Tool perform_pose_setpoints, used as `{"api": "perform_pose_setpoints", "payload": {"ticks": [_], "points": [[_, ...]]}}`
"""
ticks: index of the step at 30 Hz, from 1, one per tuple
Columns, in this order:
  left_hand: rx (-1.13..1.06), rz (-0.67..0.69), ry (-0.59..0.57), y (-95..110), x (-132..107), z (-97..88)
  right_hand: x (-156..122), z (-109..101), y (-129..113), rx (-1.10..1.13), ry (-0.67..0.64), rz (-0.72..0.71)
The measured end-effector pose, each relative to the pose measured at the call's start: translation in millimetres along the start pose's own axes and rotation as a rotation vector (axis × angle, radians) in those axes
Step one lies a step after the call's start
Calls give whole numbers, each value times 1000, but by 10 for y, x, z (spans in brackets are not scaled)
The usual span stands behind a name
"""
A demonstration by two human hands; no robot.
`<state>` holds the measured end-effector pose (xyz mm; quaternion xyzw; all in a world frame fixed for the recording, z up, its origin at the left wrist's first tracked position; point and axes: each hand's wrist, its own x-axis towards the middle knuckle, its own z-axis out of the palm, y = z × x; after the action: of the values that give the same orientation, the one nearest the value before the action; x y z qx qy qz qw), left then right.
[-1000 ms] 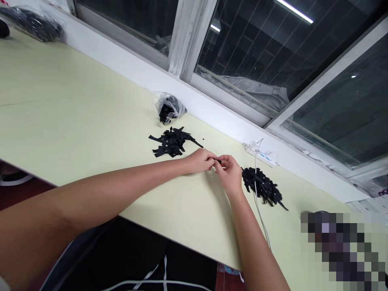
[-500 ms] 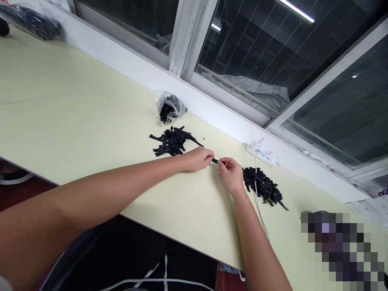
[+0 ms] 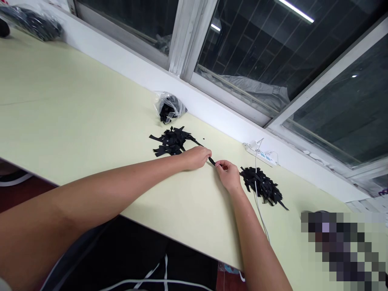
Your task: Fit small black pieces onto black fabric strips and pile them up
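Observation:
Between my two hands, low over the pale table, runs a short black fabric strip [image 3: 211,161]. My left hand [image 3: 198,157] is closed on its left end, and my right hand [image 3: 228,174] pinches the other end. Most of the strip is hidden by the fingers. Just beyond my left hand lies a loose pile of black strips [image 3: 172,141] with small light specks on some of them. To the right of my right hand is a second pile of similar black strips [image 3: 263,186], crossed by a white cable [image 3: 256,192].
A clear plastic bag [image 3: 174,108] holding black pieces stands behind the left pile. A white power strip [image 3: 262,153] with plugs sits along the wall. Another bag of dark items [image 3: 39,24] lies at the far left. Windows rise behind the table [image 3: 91,121].
My right hand has shifted slightly left, and its fingers have curled closer together. The strip between the hands now slants more and looks turned. The piles have not moved.

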<state>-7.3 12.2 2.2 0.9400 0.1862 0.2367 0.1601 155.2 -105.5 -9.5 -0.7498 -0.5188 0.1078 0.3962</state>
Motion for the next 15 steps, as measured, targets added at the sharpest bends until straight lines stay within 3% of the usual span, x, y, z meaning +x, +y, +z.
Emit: {"api": "perform_pose_setpoints", "payload": {"ticks": [5,9,12,15], "points": [[-54,-22,11,19,-5,-32,23,-1,14,70,62,34],[-202,-88,92,51,-9,-72,61,-28,38,285,98,23],[-281,-53,120,71,-11,-104,69,-67,24,400,149,37],[-339,16,76,75,-10,-121,57,-110,-22,448,210,46]]}}
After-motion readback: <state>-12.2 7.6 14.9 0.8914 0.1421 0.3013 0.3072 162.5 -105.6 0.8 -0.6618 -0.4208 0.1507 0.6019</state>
